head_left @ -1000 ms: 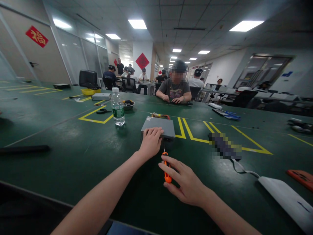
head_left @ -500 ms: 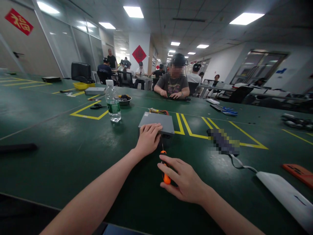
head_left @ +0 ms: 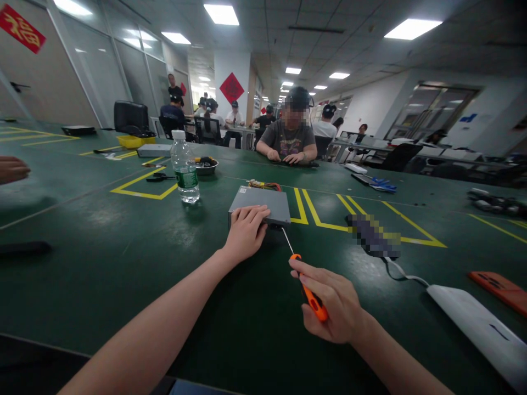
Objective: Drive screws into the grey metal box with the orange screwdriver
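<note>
A grey metal computer power supply [head_left: 269, 200] lies on the green table, its bundle of coloured wires [head_left: 263, 185] at the far side. My left hand [head_left: 246, 233] grips its near left part, fingers over the top and thumb down by the near side. In my right hand [head_left: 331, 302] is a screwdriver [head_left: 309, 293] with an orange and black handle, held between thumb and fingers. Its thin shaft slants up and left, and the tip is close to the near face of the power supply. Whether the tip touches it, I cannot tell.
A water bottle [head_left: 185, 170] stands left of the power supply, before a metal bowl [head_left: 206, 166]. To the right are a blurred dark object [head_left: 373, 236], a white power strip [head_left: 473, 323] and an orange phone [head_left: 500, 291]. Another person's hand [head_left: 12, 170] shows at the left edge.
My right hand and the screwdriver have swung right; the shaft now leans and its tip sits farther right along the near face. Another person's hand has come in at the left edge.
</note>
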### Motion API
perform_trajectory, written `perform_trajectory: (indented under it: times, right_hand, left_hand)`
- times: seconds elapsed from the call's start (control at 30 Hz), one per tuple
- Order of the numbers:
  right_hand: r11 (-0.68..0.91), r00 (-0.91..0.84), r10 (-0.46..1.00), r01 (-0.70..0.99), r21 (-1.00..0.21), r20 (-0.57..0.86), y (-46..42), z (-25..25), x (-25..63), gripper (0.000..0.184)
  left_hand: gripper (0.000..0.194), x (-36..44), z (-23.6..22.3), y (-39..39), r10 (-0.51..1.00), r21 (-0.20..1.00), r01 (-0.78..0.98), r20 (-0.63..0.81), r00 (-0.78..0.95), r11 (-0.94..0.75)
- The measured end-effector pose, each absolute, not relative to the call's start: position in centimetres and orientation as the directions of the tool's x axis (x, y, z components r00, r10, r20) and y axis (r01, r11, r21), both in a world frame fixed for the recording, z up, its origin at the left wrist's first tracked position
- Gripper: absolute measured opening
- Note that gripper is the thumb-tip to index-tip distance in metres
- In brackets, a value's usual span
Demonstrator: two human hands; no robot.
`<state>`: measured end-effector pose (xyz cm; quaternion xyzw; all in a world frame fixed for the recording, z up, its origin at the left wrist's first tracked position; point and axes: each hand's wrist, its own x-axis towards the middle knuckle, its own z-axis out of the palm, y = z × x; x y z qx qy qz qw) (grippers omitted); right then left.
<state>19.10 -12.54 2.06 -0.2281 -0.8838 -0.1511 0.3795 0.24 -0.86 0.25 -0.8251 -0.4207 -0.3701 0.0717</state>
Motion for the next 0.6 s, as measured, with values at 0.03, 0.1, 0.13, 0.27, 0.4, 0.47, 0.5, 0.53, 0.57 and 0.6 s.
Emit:
perform_trajectory:
  times: [0.03, 0.1, 0.13, 0.27, 0.4, 0.47, 0.5, 0.53, 0.57, 0.6]
  right_hand:
    - [0.841, -0.597, 0.293, 0.533, 0.096, 0.747, -12.65, 2.19, 19.39, 0.03]
    - [0.826, -0.577, 0.3, 0.556, 0.096, 0.76, -12.71, 2.24, 19.84, 0.028]
    - [0.823, -0.572, 0.302, 0.561, 0.095, 0.763, -12.67, 2.18, 19.97, 0.027]
    - [0.825, -0.578, 0.326, 0.561, 0.075, 0.748, -12.4, 1.74, 20.15, 0.027]
    - [0.822, -0.589, 0.351, 0.567, 0.062, 0.728, -12.16, 1.45, 20.19, 0.026]
    - [0.818, -0.588, 0.362, 0.573, 0.055, 0.723, -12.06, 1.41, 20.22, 0.025]
    - [0.816, -0.588, 0.369, 0.576, 0.052, 0.72, -12.01, 1.4, 20.23, 0.025]
    - [0.813, -0.589, 0.375, 0.58, 0.05, 0.716, -11.96, 1.41, 20.23, 0.025]
    - [0.811, -0.591, 0.378, 0.582, 0.053, 0.712, -11.93, 1.43, 20.21, 0.025]
    - [0.809, -0.595, 0.379, 0.585, 0.058, 0.709, -11.92, 1.46, 20.16, 0.025]
  left_hand:
    - [0.03, 0.24, 0.27, -0.87, 0.642, 0.193, 0.747, 0.67, 0.373, -0.636]
    - [0.03, 0.23, 0.32, -0.89, 0.642, 0.194, 0.749, 0.672, 0.369, -0.634]
    - [0.03, 0.24, 0.34, -0.9, 0.64, 0.193, 0.749, 0.674, 0.369, -0.634]
    - [0.029, 0.28, 0.41, -0.96, 0.633, 0.187, 0.746, 0.678, 0.373, -0.639]
    - [0.029, 0.32, 0.4, -0.97, 0.635, 0.186, 0.748, 0.678, 0.371, -0.636]
    - [0.03, 0.32, 0.37, -0.95, 0.64, 0.191, 0.75, 0.673, 0.37, -0.634]
    - [0.03, 0.32, 0.35, -0.93, 0.642, 0.194, 0.75, 0.672, 0.368, -0.633]
    - [0.03, 0.31, 0.33, -0.92, 0.644, 0.197, 0.75, 0.672, 0.366, -0.632]
    - [0.03, 0.31, 0.32, -0.91, 0.644, 0.199, 0.749, 0.672, 0.365, -0.632]
    - [0.03, 0.31, 0.31, -0.9, 0.644, 0.2, 0.749, 0.673, 0.364, -0.632]
